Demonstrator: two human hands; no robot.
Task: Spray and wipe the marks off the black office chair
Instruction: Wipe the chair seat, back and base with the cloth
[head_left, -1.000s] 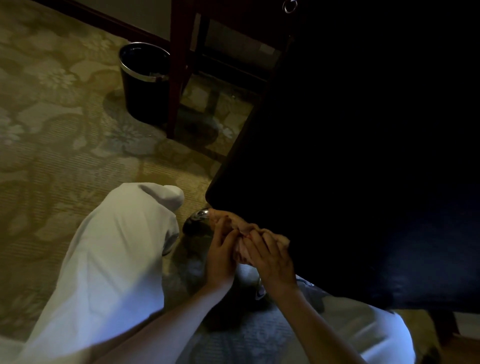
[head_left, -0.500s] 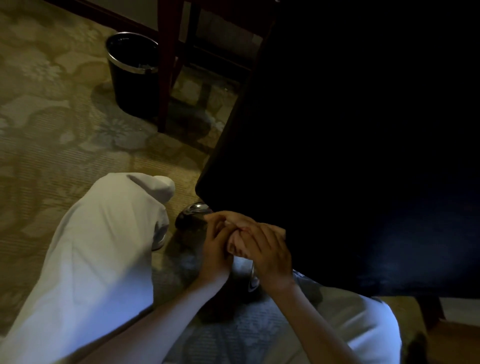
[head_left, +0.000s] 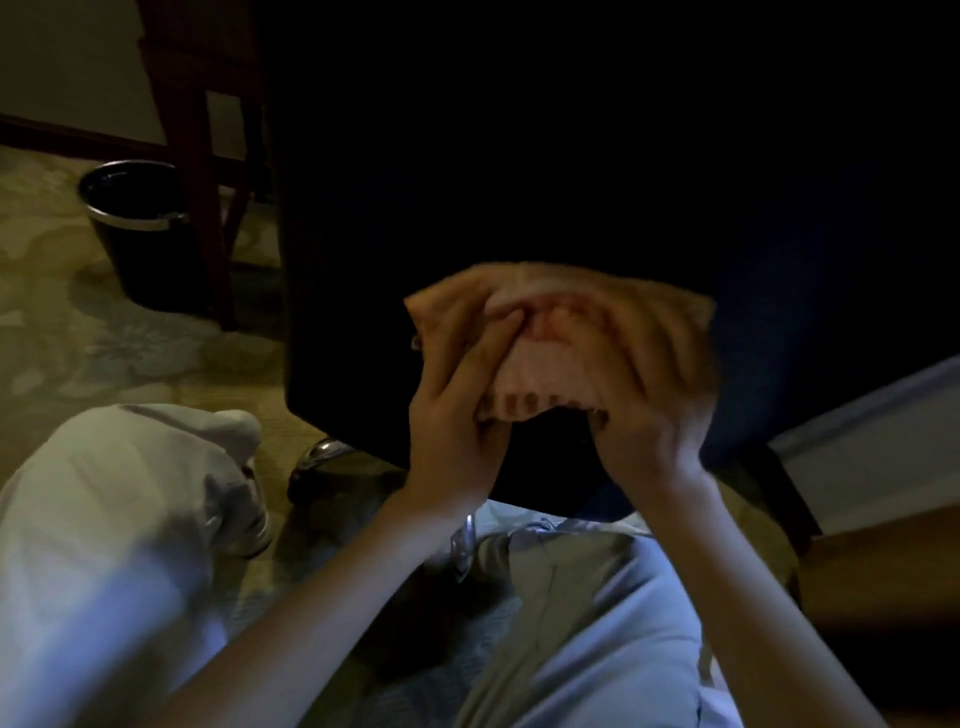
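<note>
Head view, dim room: both hands have come up from beside the chrome base and now sit at the lower part of the black office chair, which fills the upper frame. Left hand and right hand each grip a pinkish cloth bunched between them. Right hand blurred. Likely the wiping is shifting from base to upholstery. Marks not discernible, no spray bottle seen. Bin well apart
</note>
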